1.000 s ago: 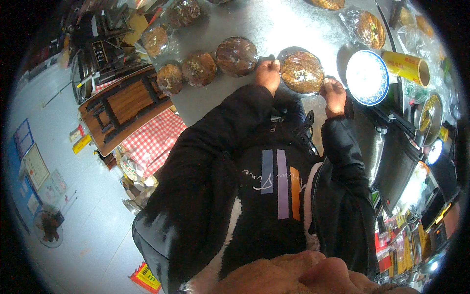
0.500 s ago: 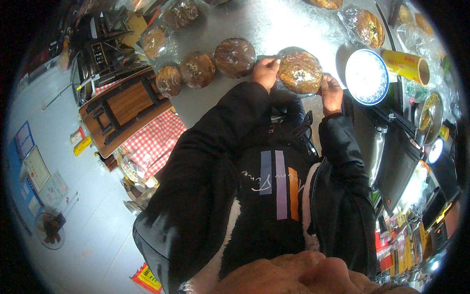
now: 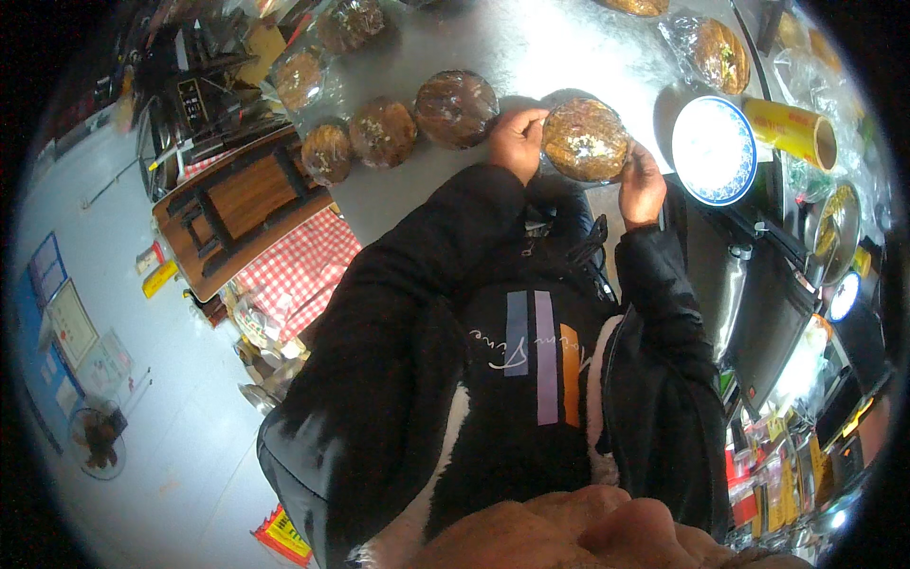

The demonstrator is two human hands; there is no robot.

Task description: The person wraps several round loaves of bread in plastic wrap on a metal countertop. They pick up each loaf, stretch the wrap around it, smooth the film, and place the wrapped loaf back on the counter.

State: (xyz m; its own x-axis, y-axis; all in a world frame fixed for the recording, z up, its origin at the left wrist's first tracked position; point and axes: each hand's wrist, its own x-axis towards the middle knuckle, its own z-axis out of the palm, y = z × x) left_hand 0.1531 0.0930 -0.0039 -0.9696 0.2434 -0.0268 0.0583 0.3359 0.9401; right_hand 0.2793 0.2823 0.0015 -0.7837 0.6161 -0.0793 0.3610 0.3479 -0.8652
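- Landmark: white plate [image 3: 718, 197], blue-patterned at its rim, standing on the grey metal counter [image 3: 559, 47].
- Held dish [image 3: 585, 140]: round, brown food with pale bits on top, under clear film [image 3: 607, 128]; lying left of the white plate, a short gap between. Whether it is resting on the counter or being lifted, cannot tell.
- Left hand [image 3: 517, 147]: gripping the held dish at its left edge, on the side away from the white plate; the thumb is showing, other fingers partly hidden.
- Right hand [image 3: 643, 190]: gripping the opposite edge, between the held dish and the white plate. The hands are standing apart, one per side; film or rim between the fingers, cannot tell.
- Change: the right hand's fingers are now lying closer in along the edge than half a second ago; the held dish is keeping much the same place. Judgement: the hands are adjusting film or grip at the edge, the top appearing covered.
- Three wrapped dishes [image 3: 457, 109]: sitting in a row farther left of the white plate, the nearest one close to the left hand.
- Another wrapped dish [image 3: 720, 55]: sitting beyond the white plate, loose film spreading about it.
- Yellow tube [image 3: 791, 133]: lying just right of the white plate.
- Obstruction: the white plate is standing near the right hand, seemingly limiting room there.
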